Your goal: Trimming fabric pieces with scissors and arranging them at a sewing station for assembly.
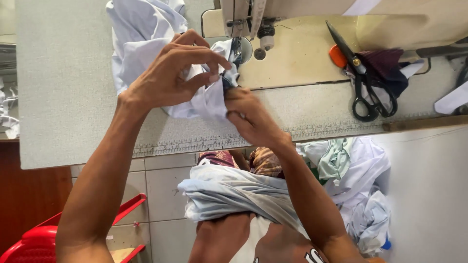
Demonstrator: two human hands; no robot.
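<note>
My left hand (170, 73) pinches a fold of pale blue fabric (141, 34) on the sewing table, fingertips meeting near the machine's presser foot (239, 46). Just in front of the needle area, my right hand (248, 114) grips the same fabric from below, thumb and fingers closed on its edge. The cloth bunches between both hands and trails back to the left of the sewing machine (243, 14).
Black scissors (368, 87) with an orange object lie on the machine bed at right, beside dark cloth. A grey table top (63, 97) carries a ruler strip along its front edge. More pale fabric (234, 192) lies on my lap, a heap at right, a red plastic chair (39, 238) lower left.
</note>
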